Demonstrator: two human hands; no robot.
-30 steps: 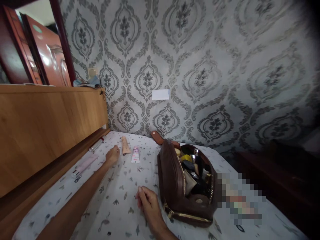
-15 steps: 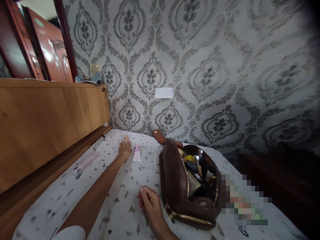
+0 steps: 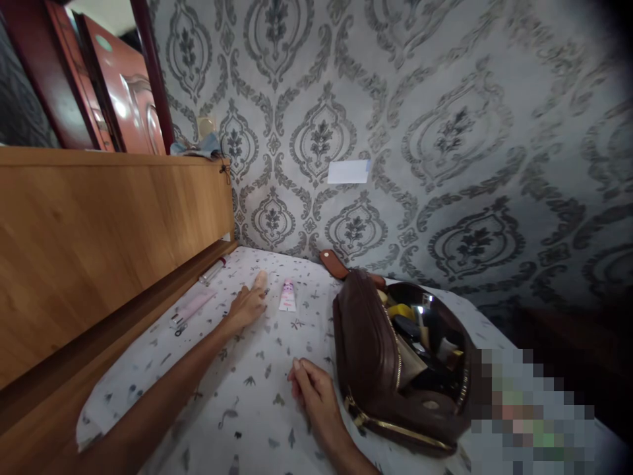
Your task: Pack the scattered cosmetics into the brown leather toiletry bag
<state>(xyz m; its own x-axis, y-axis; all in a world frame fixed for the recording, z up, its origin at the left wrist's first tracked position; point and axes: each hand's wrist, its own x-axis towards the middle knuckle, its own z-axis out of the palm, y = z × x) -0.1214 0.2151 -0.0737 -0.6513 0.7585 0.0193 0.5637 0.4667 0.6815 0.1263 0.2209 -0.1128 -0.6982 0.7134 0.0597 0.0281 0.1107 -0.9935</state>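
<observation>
My left hand (image 3: 247, 306) reaches far over the patterned sheet. Its fingers close around the near part of a small beige tube (image 3: 260, 280), whose far end sticks out past them. Just right of that tube lies a pink and white squeeze tube (image 3: 287, 295), flat and untouched. My right hand (image 3: 312, 386) rests nearer to me, loosely curled with the thumb against the fingers, and nothing shows in it. Beside it stands a brown makeup bag (image 3: 363, 336), unzipped, with cosmetics inside, among them a yellow item (image 3: 400, 311).
Along the left edge lie a pale pink tube (image 3: 195, 308) and a clear, dark-red-capped item (image 3: 212, 271). A wooden board (image 3: 113, 224) borders the bed on the left. Patterned wallpaper covers the wall behind. A brown strap (image 3: 334, 264) lies behind the bag. A patch at right is blurred out.
The view has swung slightly to the right and the scene shifted with it. My left hand has drawn back a little toward me with the beige tube. My right hand stays curled beside the bag.
</observation>
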